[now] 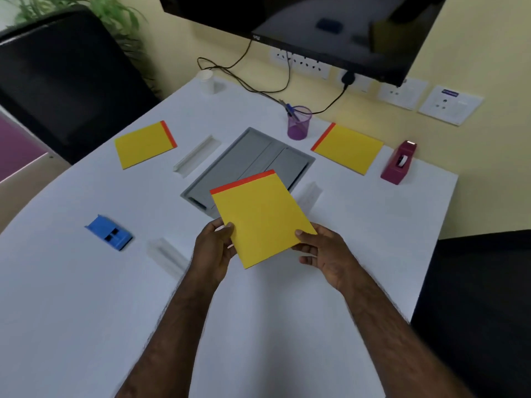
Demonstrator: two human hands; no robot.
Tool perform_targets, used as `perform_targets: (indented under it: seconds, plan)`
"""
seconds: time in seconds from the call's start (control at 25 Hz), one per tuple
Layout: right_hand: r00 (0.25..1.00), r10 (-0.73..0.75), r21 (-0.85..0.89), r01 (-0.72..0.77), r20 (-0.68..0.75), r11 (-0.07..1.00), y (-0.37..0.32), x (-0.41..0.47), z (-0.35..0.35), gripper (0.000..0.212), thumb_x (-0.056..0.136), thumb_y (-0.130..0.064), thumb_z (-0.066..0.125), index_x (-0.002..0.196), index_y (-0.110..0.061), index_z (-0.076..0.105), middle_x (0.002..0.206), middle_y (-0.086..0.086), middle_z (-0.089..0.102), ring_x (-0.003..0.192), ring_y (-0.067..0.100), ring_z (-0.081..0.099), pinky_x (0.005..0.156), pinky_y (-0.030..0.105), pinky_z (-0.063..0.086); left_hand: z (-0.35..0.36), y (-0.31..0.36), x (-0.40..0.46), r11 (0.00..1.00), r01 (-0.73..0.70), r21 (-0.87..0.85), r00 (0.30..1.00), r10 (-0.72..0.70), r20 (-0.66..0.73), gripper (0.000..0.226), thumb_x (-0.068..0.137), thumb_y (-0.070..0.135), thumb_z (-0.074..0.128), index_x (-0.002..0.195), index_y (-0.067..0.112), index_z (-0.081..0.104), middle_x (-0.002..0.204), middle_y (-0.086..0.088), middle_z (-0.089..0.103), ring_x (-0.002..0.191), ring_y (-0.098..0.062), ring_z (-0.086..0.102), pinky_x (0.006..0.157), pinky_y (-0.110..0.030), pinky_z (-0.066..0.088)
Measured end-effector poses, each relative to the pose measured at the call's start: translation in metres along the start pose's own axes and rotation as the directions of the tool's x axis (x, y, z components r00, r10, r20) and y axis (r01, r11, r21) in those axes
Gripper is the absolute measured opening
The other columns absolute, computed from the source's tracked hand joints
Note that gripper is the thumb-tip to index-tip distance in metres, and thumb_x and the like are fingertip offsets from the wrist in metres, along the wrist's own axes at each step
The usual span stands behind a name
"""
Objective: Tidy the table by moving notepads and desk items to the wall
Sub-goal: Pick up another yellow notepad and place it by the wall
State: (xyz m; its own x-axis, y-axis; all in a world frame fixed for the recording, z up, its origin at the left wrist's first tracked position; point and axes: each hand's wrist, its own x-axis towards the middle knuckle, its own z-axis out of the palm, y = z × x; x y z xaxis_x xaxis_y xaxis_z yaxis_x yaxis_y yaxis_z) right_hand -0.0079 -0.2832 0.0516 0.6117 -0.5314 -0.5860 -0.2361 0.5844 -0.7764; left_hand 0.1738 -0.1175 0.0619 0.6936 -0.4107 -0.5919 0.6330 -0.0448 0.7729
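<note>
Right now you hold one yellow notepad (263,218) with an orange strip along its far edge, lifted above the white surface (287,326). Your left hand (214,251) is clamped on its left edge, thumb on top near the lower corner, and your right hand (323,254) is clamped on its right corner, thumb pressed on the yellow face with the fingers curled beneath. The pad hangs tilted, and its far end covers the near part of the grey recessed panel (253,159) set into the middle of the surface.

Two more pads lie flat further off — a second yellow notepad (143,145) to the left of the grey panel, and a third yellow notepad (349,147) to its right, nearer the wall (474,53). Between the third pad and the panel stands a purple pen cup (299,123) with pens in it, close to the wall edge. A maroon tape dispenser (398,162) sits just right of the third pad. A blue stapler (110,232) lies well to the left of your left hand, somewhat blurred. A white plastic strip (196,156) lies between the second pad and the panel; two paler, clear pieces nearer you are too blurred to tell. A white paper cup (207,81) stands at the far left corner — near the black cable (258,87) running from the wall sockets.
</note>
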Motion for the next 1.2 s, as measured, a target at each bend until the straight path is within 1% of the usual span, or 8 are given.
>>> perform_targets:
  seconds: [0.28, 0.48, 0.64, 0.76, 0.88, 0.96, 1.08, 1.2]
  plan:
    - [0.962, -0.113, 0.092, 0.139, -0.249, 0.986, -0.078, 0.108, -0.100, 0.024, 0.096, -0.004, 0.070, 0.119, -0.012, 0.067, 0.108, 0.015, 0.070, 0.082, 0.024, 0.072, 0.057, 0.031, 0.058, 0.154, -0.013, 0.092, 0.997, 0.056, 0.044, 0.984, -0.062, 0.164, 0.027, 0.102, -0.003, 0.050, 0.126, 0.000, 0.063, 0.122, -0.017, 0.074, 0.109, -0.033, 0.072, 0.089, -0.048, 0.061]
    - [0.885, -0.254, -0.213, 0.182, -0.390, 0.960, -0.153, 0.210, -0.156, 0.056, 0.094, -0.003, 0.072, 0.147, -0.008, 0.053, 0.120, 0.014, 0.068, 0.081, 0.023, 0.069, 0.057, 0.031, 0.061, 0.249, -0.010, 0.159, 0.991, 0.107, 0.080, 0.973, -0.121, 0.195, 0.019, 0.097, -0.006, 0.059, 0.114, -0.004, 0.065, 0.108, -0.018, 0.075, 0.093, -0.031, 0.075, 0.084, -0.045, 0.064]
    - [0.839, -0.328, -0.461, 0.106, -0.435, 0.881, -0.200, 0.270, -0.190, 0.060, 0.087, -0.001, 0.076, 0.144, -0.008, 0.058, 0.122, 0.012, 0.071, 0.079, 0.028, 0.075, 0.072, 0.049, 0.066, 0.305, -0.014, 0.204, 0.972, 0.201, 0.125, 0.962, -0.220, 0.163, 0.022, 0.099, -0.006, 0.058, 0.120, -0.004, 0.060, 0.101, -0.018, 0.076, 0.077, -0.030, 0.079, 0.070, -0.040, 0.066]
    - [0.838, -0.345, -0.588, 0.036, -0.422, 0.808, -0.217, 0.300, -0.208, 0.071, 0.082, -0.004, 0.073, 0.149, -0.008, 0.053, 0.130, 0.012, 0.068, 0.096, 0.036, 0.076, 0.081, 0.051, 0.065, 0.336, -0.019, 0.230, 0.955, 0.224, 0.195, 0.960, -0.251, 0.128, 0.020, 0.100, -0.005, 0.058, 0.120, -0.003, 0.057, 0.101, -0.021, 0.074, 0.076, -0.030, 0.074, 0.061, -0.036, 0.066]
    - [0.853, -0.372, -0.789, -0.073, -0.366, 0.610, -0.227, 0.318, -0.211, 0.076, 0.085, -0.006, 0.066, 0.157, -0.008, 0.041, 0.148, 0.016, 0.057, 0.130, 0.036, 0.060, 0.103, 0.038, 0.055, 0.360, -0.031, 0.260, 0.928, 0.223, 0.298, 0.964, -0.255, 0.073, 0.022, 0.100, -0.003, 0.059, 0.121, -0.008, 0.055, 0.107, -0.025, 0.068, 0.070, -0.027, 0.068, 0.046, -0.031, 0.061]
    - [0.858, -0.380, -0.844, -0.106, -0.344, 0.527, -0.231, 0.326, -0.211, 0.080, 0.085, -0.005, 0.064, 0.160, -0.009, 0.035, 0.149, 0.019, 0.054, 0.133, 0.039, 0.056, 0.105, 0.041, 0.053, 0.371, -0.039, 0.277, 0.915, 0.212, 0.342, 0.967, -0.246, 0.060, 0.020, 0.099, -0.003, 0.060, 0.117, -0.011, 0.056, 0.099, -0.025, 0.066, 0.066, -0.027, 0.066, 0.040, -0.030, 0.058]
    - [0.867, -0.374, -0.878, -0.136, -0.330, 0.459, -0.234, 0.337, -0.216, 0.081, 0.083, -0.006, 0.066, 0.157, -0.014, 0.034, 0.136, 0.022, 0.060, 0.121, 0.042, 0.061, 0.099, 0.047, 0.056, 0.379, -0.048, 0.293, 0.908, 0.170, 0.383, 0.976, -0.210, 0.065, 0.006, 0.097, -0.006, 0.061, 0.098, -0.004, 0.056, 0.078, -0.019, 0.060, 0.058, -0.026, 0.059, 0.052, -0.033, 0.060]
    - [0.888, -0.300, -0.879, -0.199, -0.349, 0.434, -0.231, 0.341, -0.219, 0.085, 0.083, -0.009, 0.071, 0.158, -0.016, 0.030, 0.128, 0.019, 0.062, 0.113, 0.041, 0.064, 0.086, 0.042, 0.057, 0.380, -0.051, 0.302, 0.866, 0.127, 0.483, 0.978, -0.191, 0.085, 0.024, 0.093, -0.008, 0.060, 0.078, 0.004, 0.046, 0.051, -0.008, 0.052, 0.043, -0.021, 0.050, 0.066, -0.042, 0.058]
